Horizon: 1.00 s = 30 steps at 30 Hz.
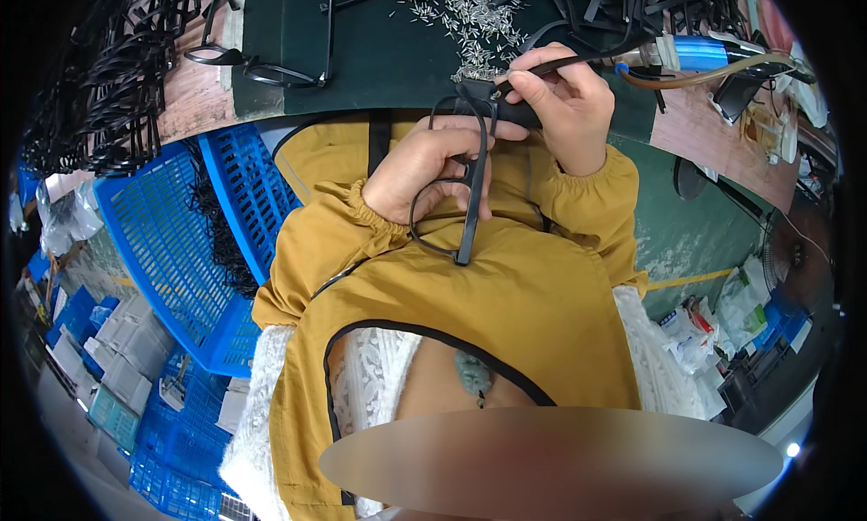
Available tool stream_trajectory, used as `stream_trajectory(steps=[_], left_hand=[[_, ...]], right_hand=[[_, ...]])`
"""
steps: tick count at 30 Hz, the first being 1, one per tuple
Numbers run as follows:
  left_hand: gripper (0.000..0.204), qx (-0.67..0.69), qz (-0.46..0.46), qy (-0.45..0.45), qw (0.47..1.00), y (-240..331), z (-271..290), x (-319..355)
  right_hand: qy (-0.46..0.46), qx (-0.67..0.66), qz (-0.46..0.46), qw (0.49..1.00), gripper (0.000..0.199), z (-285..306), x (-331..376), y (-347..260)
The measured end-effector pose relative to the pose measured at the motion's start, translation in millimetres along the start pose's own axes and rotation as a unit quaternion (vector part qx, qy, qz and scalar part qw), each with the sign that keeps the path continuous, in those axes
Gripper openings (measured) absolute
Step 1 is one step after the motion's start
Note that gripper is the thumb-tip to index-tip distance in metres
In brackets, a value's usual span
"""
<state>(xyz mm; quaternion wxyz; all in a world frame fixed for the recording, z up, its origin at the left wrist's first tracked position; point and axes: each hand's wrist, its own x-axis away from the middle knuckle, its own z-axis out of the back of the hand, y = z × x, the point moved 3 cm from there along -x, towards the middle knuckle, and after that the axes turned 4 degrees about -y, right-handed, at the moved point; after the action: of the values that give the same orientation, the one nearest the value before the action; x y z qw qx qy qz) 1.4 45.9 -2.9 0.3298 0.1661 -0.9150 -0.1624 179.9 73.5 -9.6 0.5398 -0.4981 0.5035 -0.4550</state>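
Note:
Black eyeglass frames (474,205) are gripped in my left hand (423,171) at the table's near edge. One temple of them points down toward my body, and a lens rim hangs beside it. My right hand (573,106) pinches a loose-looking black temple (621,50) between thumb and fingers. Its near end meets the frames' upper corner, by the hinge; whether it is attached I cannot tell. Just beyond that corner lies a heap of tiny silvery screws (474,38). My left fingers partly hide the frames' other side.
Black glasses frames (99,79) are piled at the table's left, with more black temples (623,2) at the back right. A blue-bodied powered screwdriver (700,53) with a hose lies right of my right hand. Blue plastic baskets (163,241) stand below left.

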Motion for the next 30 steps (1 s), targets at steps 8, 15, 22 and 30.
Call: stream_trajectory(steps=[8, 15, 22, 30], left_hand=[[0.042, -0.042, 0.003, 0.036, 0.998, 3.1, -4.6, -1.8], [0.045, -0.049, -0.03, -0.027, 0.998, 13.3, -0.7, 5.3], [0.065, -0.097, -0.151, -0.024, 0.983, 22.2, -18.2, -11.5], [0.041, 0.031, -0.189, 0.061, 0.98, 22.0, 11.7, 8.3]], right_hand=[[-0.093, 0.24, 0.114, 0.96, 0.008, 0.2, -12.3, -14.7], [-0.044, 0.153, 0.026, 0.987, 0.023, -1.5, 2.4, -26.6], [0.451, -0.011, 0.284, 0.846, 0.021, 98.6, -13.9, -52.3], [0.028, -0.391, 0.201, 0.898, 0.034, 88.4, -78.1, -25.1]])
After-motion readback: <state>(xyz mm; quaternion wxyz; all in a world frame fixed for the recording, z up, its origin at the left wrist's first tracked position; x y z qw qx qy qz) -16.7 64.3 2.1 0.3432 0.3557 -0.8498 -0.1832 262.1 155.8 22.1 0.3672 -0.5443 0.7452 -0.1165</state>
